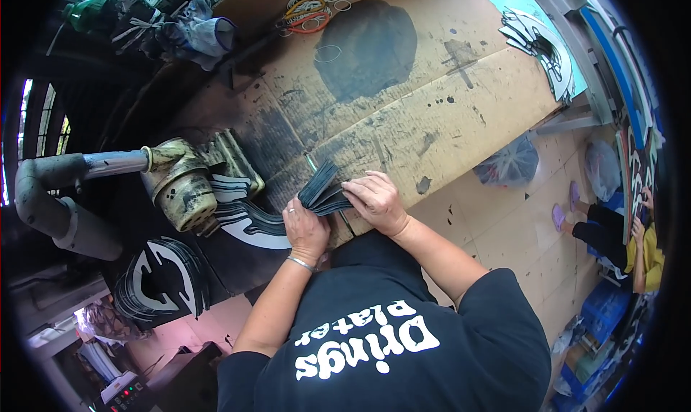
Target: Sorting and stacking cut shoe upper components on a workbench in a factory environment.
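My left hand [308, 228], with a bracelet at the wrist, closes around the near end of a bundle of thin, dark, flat strips [319, 184]. Part of the bundle fans upward above my fingers. With fingers and thumb, my right hand [376, 202] grips the right side of the same bundle. Both hands are over the near edge of a cardboard-covered table [461, 131]. Left of my left hand lies a row of curved flat pieces [248, 218], black with white faces; its right end reaches my hand.
A stained beige machine housing [176, 178] with a grey pipe [115, 164] stands left. Another curved stack [164, 279] lies nearby. Orange-handled scissors [306, 23] and rubber bands lie at the far edge, white curved pieces [540, 45] far right. A co-worker's arm [639, 257] shows right.
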`<state>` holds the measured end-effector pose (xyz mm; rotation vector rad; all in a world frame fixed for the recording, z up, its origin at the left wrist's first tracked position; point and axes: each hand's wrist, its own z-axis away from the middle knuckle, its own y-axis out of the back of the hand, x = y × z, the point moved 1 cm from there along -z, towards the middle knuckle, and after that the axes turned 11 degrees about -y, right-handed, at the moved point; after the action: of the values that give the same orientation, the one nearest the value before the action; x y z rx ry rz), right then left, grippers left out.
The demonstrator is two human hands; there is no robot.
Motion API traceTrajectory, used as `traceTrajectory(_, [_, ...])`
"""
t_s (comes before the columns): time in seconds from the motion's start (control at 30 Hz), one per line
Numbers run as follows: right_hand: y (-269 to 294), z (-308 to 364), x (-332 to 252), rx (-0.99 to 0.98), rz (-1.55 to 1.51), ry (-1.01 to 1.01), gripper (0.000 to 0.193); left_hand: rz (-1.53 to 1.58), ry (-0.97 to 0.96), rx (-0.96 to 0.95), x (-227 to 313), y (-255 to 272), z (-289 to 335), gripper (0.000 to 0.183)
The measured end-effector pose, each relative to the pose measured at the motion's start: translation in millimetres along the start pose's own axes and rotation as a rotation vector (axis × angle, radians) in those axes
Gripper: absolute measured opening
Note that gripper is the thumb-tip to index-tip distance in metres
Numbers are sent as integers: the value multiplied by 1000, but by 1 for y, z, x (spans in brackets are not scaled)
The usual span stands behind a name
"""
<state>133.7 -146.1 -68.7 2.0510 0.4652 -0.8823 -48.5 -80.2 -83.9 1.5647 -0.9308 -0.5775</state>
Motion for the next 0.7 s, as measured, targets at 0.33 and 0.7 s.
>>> traceTrajectory(0.33, [-1, 3, 4, -3, -75, 1, 14, 40, 20, -13, -1, -3, 1, 41])
traceTrajectory(0.7, [3, -5, -2, -45, -52, -67, 18, -30, -24, 64, 1, 0, -1, 32])
